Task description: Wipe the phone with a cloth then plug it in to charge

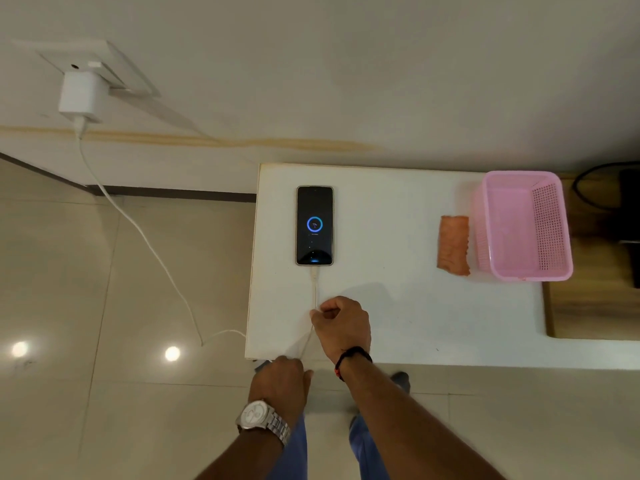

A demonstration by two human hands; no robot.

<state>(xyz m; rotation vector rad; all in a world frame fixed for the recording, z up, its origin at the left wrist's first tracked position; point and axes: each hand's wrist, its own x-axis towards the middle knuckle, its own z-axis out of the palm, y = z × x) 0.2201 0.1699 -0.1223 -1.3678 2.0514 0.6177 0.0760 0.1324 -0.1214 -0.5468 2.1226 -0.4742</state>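
Note:
The black phone [314, 225] lies face up on the white table [398, 306], its screen lit with a blue charging ring. A white cable [138, 233] runs from the white charger [80, 97] in the wall socket, across the floor and up to the phone's near end. My right hand [341, 323] pinches this cable on the table just below the phone. My left hand [282, 382], with a silver watch at the wrist, holds the same cable at the table's near edge. The folded orange cloth [453, 244] lies to the right, beside a pink basket.
A pink plastic basket [523, 225] stands at the table's right end, touching the cloth. Behind it a dark cord and a dark object sit on a wooden surface [588, 306]. Beige floor tiles lie left of the table, the wall is behind.

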